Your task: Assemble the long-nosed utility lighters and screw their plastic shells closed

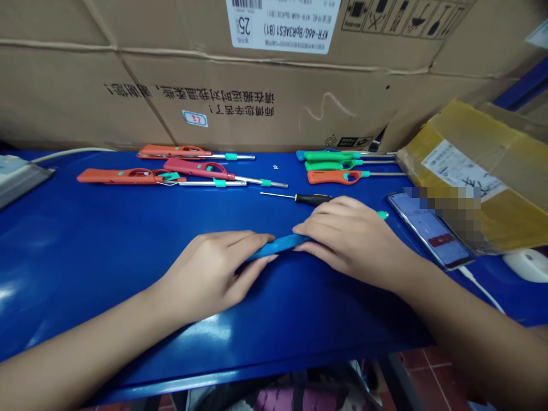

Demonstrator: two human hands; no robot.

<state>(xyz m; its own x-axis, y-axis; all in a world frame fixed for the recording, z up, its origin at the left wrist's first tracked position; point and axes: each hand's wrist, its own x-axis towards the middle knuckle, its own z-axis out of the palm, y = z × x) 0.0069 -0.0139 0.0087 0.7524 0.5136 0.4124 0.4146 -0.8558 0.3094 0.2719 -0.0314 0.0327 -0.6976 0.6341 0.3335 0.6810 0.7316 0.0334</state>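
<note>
Over the table's middle, a blue long-reach lighter (pixel 280 245) is held between both hands, only its handle's middle part showing. My left hand (pixel 226 262) pinches its left end with thumb and fingers. On the other end, my right hand (pixel 346 237) is closed round it and hides most of that part. A small green piece with a metal tip (pixel 382 215) shows past the right hand; whether it belongs to the held lighter I cannot tell. Just beyond the right hand lies a screwdriver (pixel 312 199) with a black handle, its shaft pointing left.
Opened orange and red lighter halves (pixel 197 168) lie at the back left of the blue table (pixel 128 228). Several green, blue and orange lighters (pixel 334 162) are at the back right, near a phone (pixel 428 228) and a yellow-taped parcel (pixel 492 171). A large carton (pixel 257 74) stands behind.
</note>
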